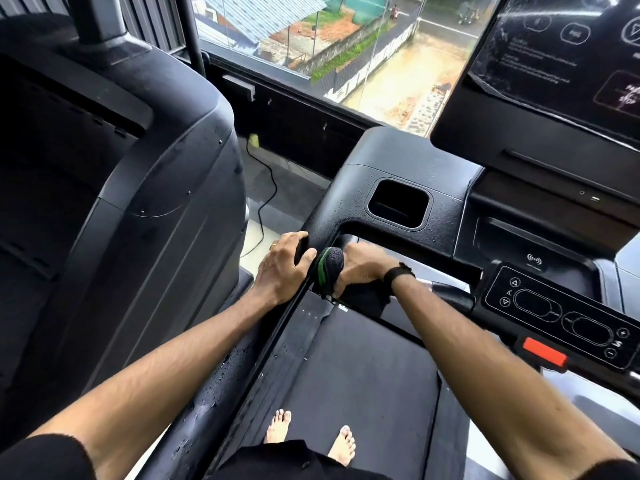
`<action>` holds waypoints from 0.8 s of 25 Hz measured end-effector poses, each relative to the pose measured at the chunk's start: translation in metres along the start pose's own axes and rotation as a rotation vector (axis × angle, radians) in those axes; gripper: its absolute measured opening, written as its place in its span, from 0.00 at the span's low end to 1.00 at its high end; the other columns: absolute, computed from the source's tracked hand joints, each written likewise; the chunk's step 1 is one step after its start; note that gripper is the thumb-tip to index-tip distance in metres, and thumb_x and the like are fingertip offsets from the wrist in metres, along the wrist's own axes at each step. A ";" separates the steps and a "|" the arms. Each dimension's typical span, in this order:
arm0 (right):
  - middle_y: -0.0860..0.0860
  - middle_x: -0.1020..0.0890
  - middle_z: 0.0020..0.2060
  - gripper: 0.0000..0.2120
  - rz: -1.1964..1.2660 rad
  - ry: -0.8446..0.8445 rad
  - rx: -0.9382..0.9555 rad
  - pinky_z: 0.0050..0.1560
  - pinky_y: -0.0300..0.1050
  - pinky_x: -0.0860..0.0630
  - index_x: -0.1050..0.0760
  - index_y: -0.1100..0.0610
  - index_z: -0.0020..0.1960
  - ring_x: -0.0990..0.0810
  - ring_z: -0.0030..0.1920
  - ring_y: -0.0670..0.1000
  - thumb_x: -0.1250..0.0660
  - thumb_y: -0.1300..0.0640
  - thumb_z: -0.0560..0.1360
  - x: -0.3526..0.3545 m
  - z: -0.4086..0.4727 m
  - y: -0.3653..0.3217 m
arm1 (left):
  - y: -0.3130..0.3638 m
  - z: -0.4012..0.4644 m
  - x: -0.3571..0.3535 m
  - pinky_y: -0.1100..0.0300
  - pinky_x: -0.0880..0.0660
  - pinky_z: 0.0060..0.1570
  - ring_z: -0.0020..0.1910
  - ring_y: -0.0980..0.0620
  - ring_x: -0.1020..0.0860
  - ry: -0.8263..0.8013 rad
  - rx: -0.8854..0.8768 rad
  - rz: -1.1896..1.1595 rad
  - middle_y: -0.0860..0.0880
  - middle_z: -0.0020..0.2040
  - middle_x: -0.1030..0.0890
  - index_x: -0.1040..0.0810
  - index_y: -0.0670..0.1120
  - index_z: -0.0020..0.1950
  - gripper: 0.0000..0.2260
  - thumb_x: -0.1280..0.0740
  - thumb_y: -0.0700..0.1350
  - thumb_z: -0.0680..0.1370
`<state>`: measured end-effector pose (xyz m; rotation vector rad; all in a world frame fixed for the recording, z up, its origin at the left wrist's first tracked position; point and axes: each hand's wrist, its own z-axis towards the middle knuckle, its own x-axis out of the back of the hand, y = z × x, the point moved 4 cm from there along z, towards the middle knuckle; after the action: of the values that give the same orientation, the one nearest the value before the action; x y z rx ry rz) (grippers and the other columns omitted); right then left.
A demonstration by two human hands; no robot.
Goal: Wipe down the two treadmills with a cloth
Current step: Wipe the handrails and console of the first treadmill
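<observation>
1. A black treadmill [398, 188] is seen from above, and its dark belt [360, 375] is stood on by two bare feet [311, 434].
2. The left side handle [304, 247] of this treadmill is gripped by the left hand [282, 268], with the fingers curled over it and the thumb on the near side.
3. A ring is worn on one finger of the left hand.
4. A dark cloth [363, 299] with a green stripe is held tight in the right hand [360, 268], with the fingers closed around it.
5. The cloth is pressed against the treadmill frame just beside the left hand, and part of it hangs down under the right wrist.
6. A black band [398, 273] is worn on the right wrist.
7. Small drops of water are seen on the frame near the cup holder [398, 204] and on the left side rail [221, 386].
8. A button panel [561, 317] with a red bar [543, 351] is seen to the right, and a big dark screen [561, 50] is set above it.
9. A second black machine [131, 188] is seen on the left, well apart from both hands.
10. A window [346, 46] is seen ahead.
</observation>
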<state>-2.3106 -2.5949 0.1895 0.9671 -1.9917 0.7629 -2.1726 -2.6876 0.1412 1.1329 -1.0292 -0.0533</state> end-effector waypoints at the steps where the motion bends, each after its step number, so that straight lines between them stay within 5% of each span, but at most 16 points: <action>1: 0.51 0.21 0.36 0.20 -0.054 0.115 0.017 0.35 0.42 0.31 0.27 0.55 0.37 0.21 0.40 0.56 0.22 0.44 0.59 -0.004 -0.004 -0.001 | 0.000 0.000 0.000 0.52 0.31 0.67 0.67 0.48 0.28 0.001 0.006 -0.002 0.46 0.69 0.25 0.28 0.46 0.71 0.26 0.42 0.57 0.77; 5: 0.56 0.17 0.41 0.10 -0.290 0.555 0.080 0.37 0.45 0.31 0.29 0.57 0.45 0.17 0.42 0.59 0.33 0.53 0.69 -0.023 -0.026 -0.008 | -0.002 0.000 -0.001 0.50 0.31 0.68 0.67 0.48 0.28 -0.006 0.012 -0.005 0.47 0.68 0.25 0.28 0.46 0.71 0.26 0.42 0.58 0.77; 11: 0.48 0.26 0.30 0.21 -0.023 0.007 0.022 0.29 0.39 0.34 0.29 0.54 0.33 0.25 0.33 0.51 0.21 0.43 0.56 0.003 -0.007 0.003 | 0.001 -0.001 0.000 0.52 0.31 0.66 0.67 0.48 0.28 -0.019 0.003 0.021 0.47 0.68 0.26 0.29 0.47 0.71 0.26 0.42 0.58 0.78; 17: 0.57 0.18 0.43 0.11 -0.294 0.610 0.092 0.40 0.47 0.27 0.27 0.59 0.49 0.18 0.42 0.59 0.32 0.56 0.68 -0.030 -0.035 0.005 | -0.001 -0.001 0.000 0.51 0.30 0.66 0.67 0.48 0.28 -0.018 0.006 0.011 0.46 0.69 0.26 0.29 0.46 0.72 0.25 0.42 0.57 0.78; 20: 0.54 0.19 0.39 0.16 -0.205 0.328 0.074 0.38 0.44 0.27 0.26 0.55 0.42 0.20 0.41 0.58 0.26 0.47 0.63 -0.011 -0.024 0.016 | 0.000 0.000 0.000 0.51 0.30 0.65 0.67 0.48 0.28 -0.014 0.003 0.020 0.46 0.68 0.25 0.29 0.46 0.72 0.25 0.42 0.57 0.78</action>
<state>-2.3103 -2.5640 0.1894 1.0007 -1.5666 0.8256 -2.1723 -2.6875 0.1416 1.1263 -1.0536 -0.0440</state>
